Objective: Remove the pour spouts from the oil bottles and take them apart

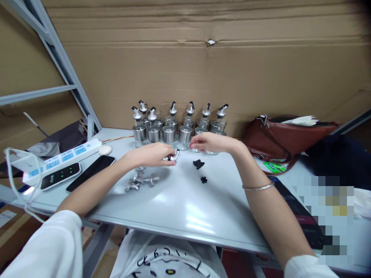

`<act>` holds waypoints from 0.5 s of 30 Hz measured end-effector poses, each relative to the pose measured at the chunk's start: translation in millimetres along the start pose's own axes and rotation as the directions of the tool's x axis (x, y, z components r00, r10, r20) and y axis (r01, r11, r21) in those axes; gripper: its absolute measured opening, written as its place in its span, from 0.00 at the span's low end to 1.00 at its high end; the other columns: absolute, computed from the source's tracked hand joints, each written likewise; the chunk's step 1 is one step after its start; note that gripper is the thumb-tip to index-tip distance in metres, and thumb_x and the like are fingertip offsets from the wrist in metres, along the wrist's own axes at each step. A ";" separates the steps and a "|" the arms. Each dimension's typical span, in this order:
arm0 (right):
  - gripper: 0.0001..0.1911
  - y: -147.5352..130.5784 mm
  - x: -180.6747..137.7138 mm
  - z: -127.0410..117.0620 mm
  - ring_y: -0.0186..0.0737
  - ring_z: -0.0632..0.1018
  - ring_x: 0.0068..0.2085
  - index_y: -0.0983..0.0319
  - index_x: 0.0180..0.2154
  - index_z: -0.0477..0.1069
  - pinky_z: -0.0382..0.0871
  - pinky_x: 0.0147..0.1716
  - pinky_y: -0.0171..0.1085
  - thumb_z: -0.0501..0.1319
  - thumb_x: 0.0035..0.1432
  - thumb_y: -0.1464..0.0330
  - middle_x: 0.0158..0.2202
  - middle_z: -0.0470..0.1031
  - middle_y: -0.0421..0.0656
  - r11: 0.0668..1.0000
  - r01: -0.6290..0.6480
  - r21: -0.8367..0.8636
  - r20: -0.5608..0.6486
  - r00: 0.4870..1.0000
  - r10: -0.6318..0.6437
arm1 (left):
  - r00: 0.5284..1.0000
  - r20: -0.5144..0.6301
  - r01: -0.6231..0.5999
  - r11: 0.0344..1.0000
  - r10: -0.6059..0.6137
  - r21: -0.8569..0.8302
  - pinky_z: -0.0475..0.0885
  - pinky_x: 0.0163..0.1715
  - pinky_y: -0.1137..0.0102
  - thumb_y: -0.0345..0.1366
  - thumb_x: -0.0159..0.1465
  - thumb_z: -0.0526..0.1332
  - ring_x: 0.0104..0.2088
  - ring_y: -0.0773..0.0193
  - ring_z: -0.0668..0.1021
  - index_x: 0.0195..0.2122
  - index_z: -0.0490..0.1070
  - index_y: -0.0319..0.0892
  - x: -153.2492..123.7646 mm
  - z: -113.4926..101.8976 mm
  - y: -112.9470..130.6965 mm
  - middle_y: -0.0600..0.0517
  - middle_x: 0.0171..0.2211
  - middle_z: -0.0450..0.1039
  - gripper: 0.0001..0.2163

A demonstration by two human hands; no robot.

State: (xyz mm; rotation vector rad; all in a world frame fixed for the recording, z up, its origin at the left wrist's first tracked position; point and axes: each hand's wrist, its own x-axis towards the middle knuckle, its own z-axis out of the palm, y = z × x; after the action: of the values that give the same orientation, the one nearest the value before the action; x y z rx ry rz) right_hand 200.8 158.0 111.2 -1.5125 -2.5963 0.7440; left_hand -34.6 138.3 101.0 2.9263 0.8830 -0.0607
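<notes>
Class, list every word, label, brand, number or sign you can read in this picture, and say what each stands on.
No text reads with certainty.
Shirt: bold black characters, partly cut off; unclear.
Dark-screened device at right: pale digits, too blurred.
Green packet: pale lettering, too blurred.
White device by the power strip: small display marks, unreadable.
Cardboard box, lower left: white label, any print too small.
</notes>
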 end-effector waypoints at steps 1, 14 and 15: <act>0.11 -9.1 -3.3 -0.5 0.35 0.68 0.28 0.63 0.33 0.69 0.59 0.26 0.31 0.52 0.62 0.65 0.27 0.69 0.40 0.999 0.029 0.026 -0.012 1.000 -0.029 | 1.000 -0.013 -0.006 1.000 0.006 -0.003 0.62 0.32 0.70 0.42 0.66 0.52 0.34 0.62 0.74 0.40 0.71 0.40 0.2 -0.2 1.6 0.49 0.36 0.73 0.13; 0.15 -42.9 -7.9 10.4 0.34 0.68 0.26 0.62 0.28 0.60 0.60 0.28 0.31 0.45 0.67 0.69 0.24 0.67 0.40 0.985 0.138 0.100 0.010 0.990 -0.139 | 0.984 -0.179 -0.002 1.000 0.005 0.019 0.62 0.30 0.68 0.32 0.62 0.47 0.30 0.62 0.70 0.35 0.64 0.39 -1.1 -4.3 7.1 0.49 0.31 0.68 0.08; 0.15 -43.6 -8.6 10.0 0.33 0.67 0.26 0.62 0.27 0.60 0.60 0.28 0.31 0.45 0.67 0.69 0.23 0.66 0.40 0.986 0.139 0.089 0.001 0.990 -0.140 | 0.981 -0.194 0.009 1.000 -0.008 0.004 0.62 0.30 0.68 0.34 0.64 0.46 0.30 0.62 0.71 0.36 0.64 0.39 -1.0 -4.4 7.2 0.49 0.31 0.68 0.09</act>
State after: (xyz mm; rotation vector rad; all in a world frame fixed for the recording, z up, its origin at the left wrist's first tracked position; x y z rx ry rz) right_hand 167.3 129.3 122.6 -1.2919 -2.6036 0.8388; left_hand -31.4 132.2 105.9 2.9713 0.9211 0.2255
